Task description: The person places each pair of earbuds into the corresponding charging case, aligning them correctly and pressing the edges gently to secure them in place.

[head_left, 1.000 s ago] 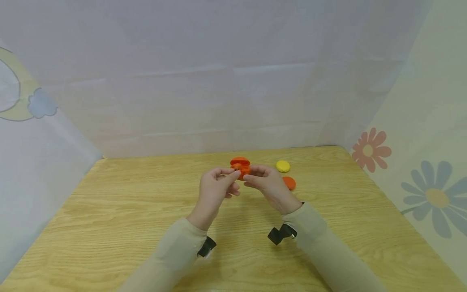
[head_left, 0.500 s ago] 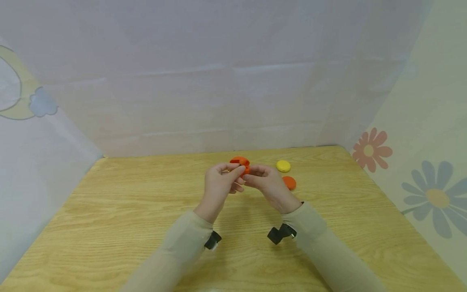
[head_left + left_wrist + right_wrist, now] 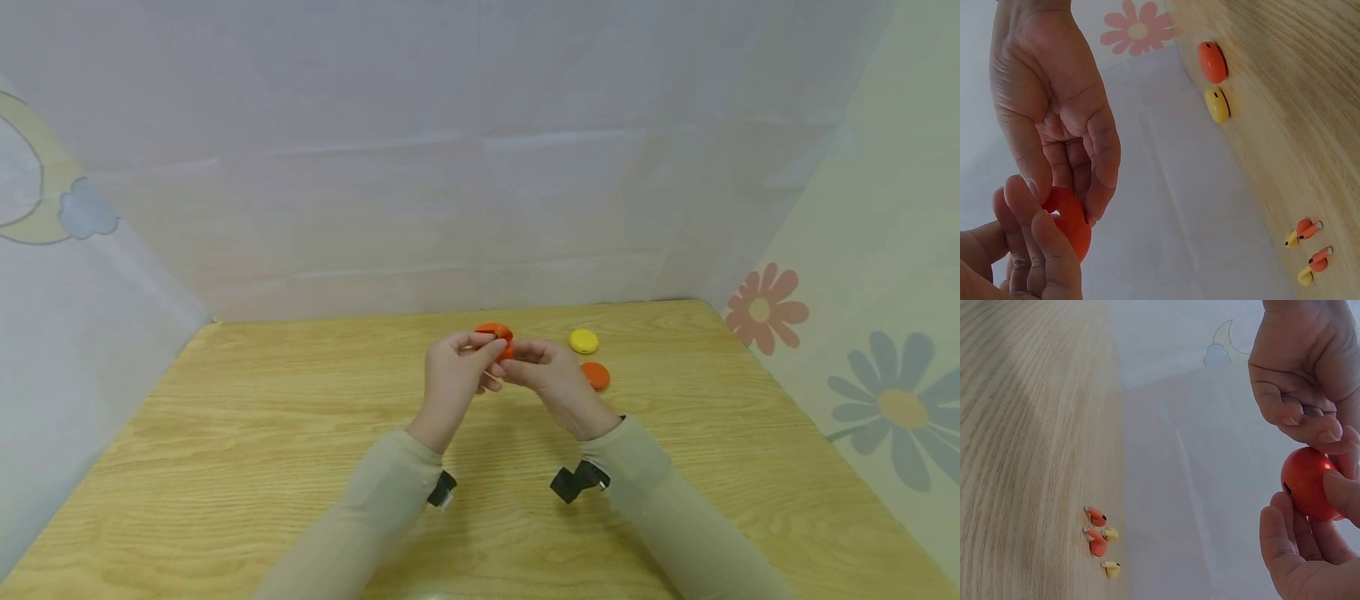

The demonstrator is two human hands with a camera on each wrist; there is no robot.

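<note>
My right hand [image 3: 553, 379] holds a small orange earbud case [image 3: 1310, 481] between thumb and fingers, above the table. Its lid [image 3: 489, 327] stands raised in the head view. Thumb and index finger of my left hand [image 3: 450, 375] pinch an orange earbud [image 3: 506, 332] right at the case's opening; the fingers hide most of it. In the left wrist view the case [image 3: 1072, 222] sits between both hands, partly covered by the left fingers.
A round yellow case [image 3: 583, 341] and a round orange case [image 3: 597, 376] lie closed on the wooden table [image 3: 300, 417], right of the hands. Several loose orange earbuds [image 3: 1319, 259] and yellow earbuds [image 3: 1111, 569] lie near the back edge. A pale cloth wall stands behind.
My left hand has moved slightly right and up, bringing the orange earbud over to the right side of the case opening. The right hand and case have stayed nearly still.
</note>
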